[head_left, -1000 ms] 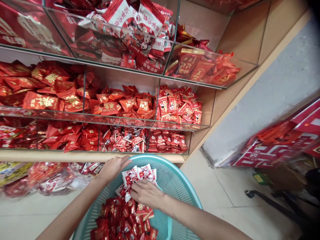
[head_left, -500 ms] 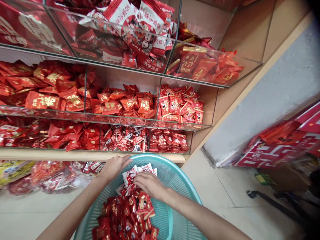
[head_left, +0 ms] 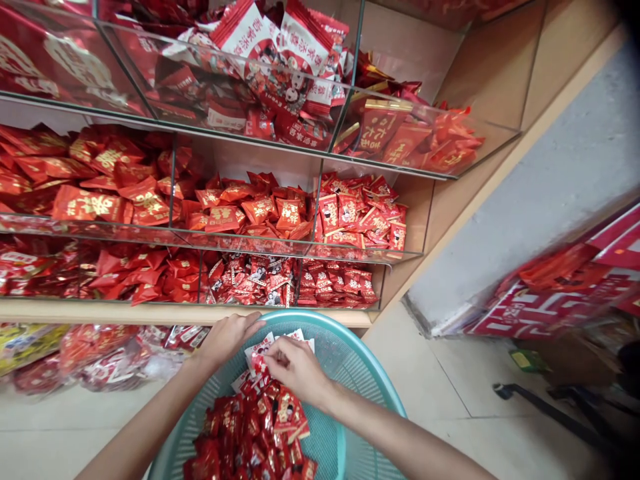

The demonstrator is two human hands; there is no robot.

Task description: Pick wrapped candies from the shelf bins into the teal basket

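Observation:
A teal plastic basket (head_left: 370, 357) with perforated sides stands below the shelf. Its far left rim is gripped by my left hand (head_left: 227, 340), with the fingers over the edge. Inside lies a heap of small red wrapped candies (head_left: 250, 427), some with gold print. At the heap's far end are a few white-and-red candy packets (head_left: 257, 353). My right hand (head_left: 297, 370) is over these packets inside the basket, thumb and fingers pinched together. Whatever is between its fingertips is hidden.
Clear-fronted shelf compartments (head_left: 300, 250) rise behind the basket, filled with red candies (head_left: 263, 208) and larger red-and-white packets (head_left: 280, 53). Bagged goods (head_left: 100, 353) lie under the shelf at left. Red printed bags (head_left: 550, 300) and a black chair leg (head_left: 545, 407) are at right.
My right hand has lifted and turned slightly, and its fingers have drawn together into a pinch. My left hand stays on the basket's rim.

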